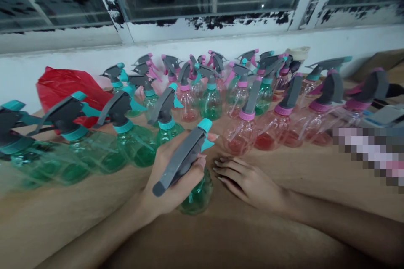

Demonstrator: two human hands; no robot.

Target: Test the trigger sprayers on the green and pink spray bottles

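Observation:
My left hand point(172, 176) is wrapped round the neck of a green spray bottle point(198, 195), which stands on the table in front of me. Its grey sprayer head with a turquoise nozzle tilts up and to the right above my fingers. Just right of that bottle, my right hand point(244, 178) lies flat on the table, fingers stretched out and holding nothing. Behind my left hand, another green spray bottle point(137, 145) stands in a row of similar ones. A pink spray bottle point(238, 136) is just beyond my right fingertips.
Several more green and pink spray bottles crowd the back of the wooden table point(252, 235). A red plastic bag point(67, 88) sits at the back left. Behind runs a white wall point(19, 71) below windows. A cardboard piece point(380, 65) leans at the far right.

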